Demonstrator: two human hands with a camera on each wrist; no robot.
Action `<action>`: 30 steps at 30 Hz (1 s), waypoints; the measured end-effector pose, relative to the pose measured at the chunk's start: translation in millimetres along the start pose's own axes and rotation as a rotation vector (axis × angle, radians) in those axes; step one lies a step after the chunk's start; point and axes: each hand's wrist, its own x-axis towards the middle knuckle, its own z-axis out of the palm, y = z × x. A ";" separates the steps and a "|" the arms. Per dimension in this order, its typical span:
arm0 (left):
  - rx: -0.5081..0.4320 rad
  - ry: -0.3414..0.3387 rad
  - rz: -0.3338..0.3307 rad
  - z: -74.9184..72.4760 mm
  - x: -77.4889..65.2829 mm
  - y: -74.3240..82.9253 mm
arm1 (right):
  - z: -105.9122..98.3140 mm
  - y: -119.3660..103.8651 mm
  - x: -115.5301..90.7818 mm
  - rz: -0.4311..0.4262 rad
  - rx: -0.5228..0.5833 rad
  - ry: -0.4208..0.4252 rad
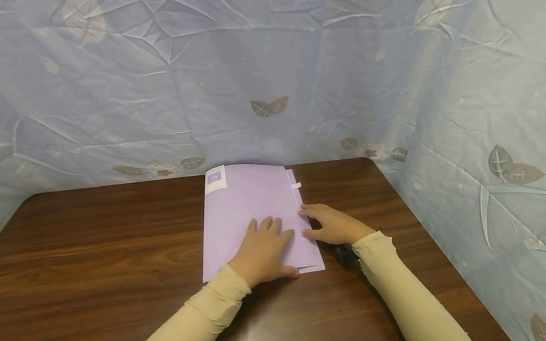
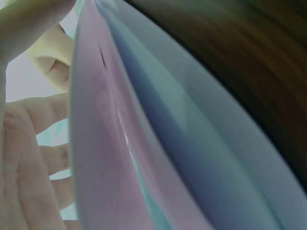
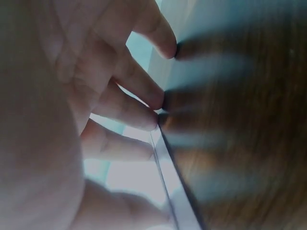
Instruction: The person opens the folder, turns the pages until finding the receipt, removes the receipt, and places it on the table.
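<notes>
A lavender file folder (image 1: 247, 205) lies on the brown wooden table, with a white label (image 1: 215, 179) at its top left corner and a small white tab (image 1: 296, 186) on its right edge. Across the lower part of its cover rests my left hand (image 1: 264, 250), fingers spread. My right hand (image 1: 333, 223) touches the folder's right edge with its fingertips; the fingers (image 3: 144, 88) reach down to the tabletop there in the right wrist view. Close up in the left wrist view, the folder's layers (image 2: 158, 110) stand slightly apart along one edge.
Wood-grain tabletop (image 1: 90, 251) extends left of the folder. Behind the table and along its right side hangs a pale blue curtain (image 1: 226, 77) printed with leaves. A black object (image 1: 346, 256) with a dark cable sits under the right wrist.
</notes>
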 end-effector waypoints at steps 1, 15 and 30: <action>0.011 0.004 0.002 0.9 2.3 2.8 | 0.0 0.8 -0.2 -0.005 0.004 0.001; 0.048 0.076 0.005 7.4 13.2 17.9 | 0.0 6.8 3.8 -0.018 -0.033 0.002; 0.013 0.044 0.002 -1.9 9.9 19.6 | -1.3 10.8 0.0 -0.010 -0.003 0.014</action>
